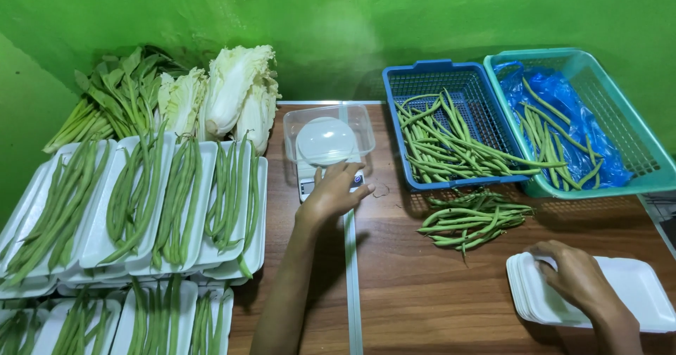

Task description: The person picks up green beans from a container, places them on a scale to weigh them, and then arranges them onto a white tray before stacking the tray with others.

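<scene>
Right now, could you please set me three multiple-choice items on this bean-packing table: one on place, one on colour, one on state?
1. Where does the left hand rest?
A. on the kitchen scale
B. in the blue basket
C. on the cabbages

2. What colour is the basket lined with a plastic bag?
A. red
B. teal
C. white

3. The foam trays under the right hand are:
A. filled with beans
B. wrapped
C. empty

Answers: 1 A, fingers lie on the scale's front; 2 B, the teal basket holds the bag; 3 C, the stack shows bare white.
</scene>
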